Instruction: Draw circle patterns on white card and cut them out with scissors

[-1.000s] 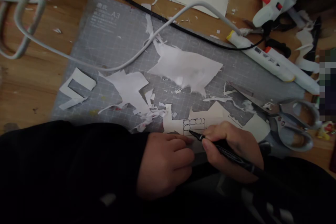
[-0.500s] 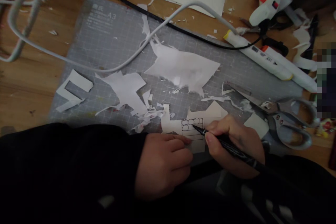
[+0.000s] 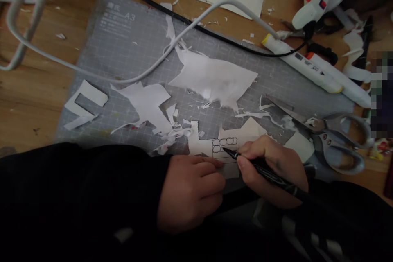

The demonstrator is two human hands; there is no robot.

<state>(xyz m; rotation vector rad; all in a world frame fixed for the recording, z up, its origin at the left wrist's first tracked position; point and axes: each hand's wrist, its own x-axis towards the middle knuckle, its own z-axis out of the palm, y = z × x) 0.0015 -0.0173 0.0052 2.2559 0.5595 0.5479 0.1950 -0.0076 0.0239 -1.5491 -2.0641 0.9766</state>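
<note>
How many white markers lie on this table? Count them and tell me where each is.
2. The yellow-ended marker lies above the scissors in the picture; the red-ended marker lies beside it, reaching farther right. Others may be hidden.

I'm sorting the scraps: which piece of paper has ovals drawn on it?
The paper under the left hand, where the black pen in the right hand points; the other pieces show no ovals.
</note>
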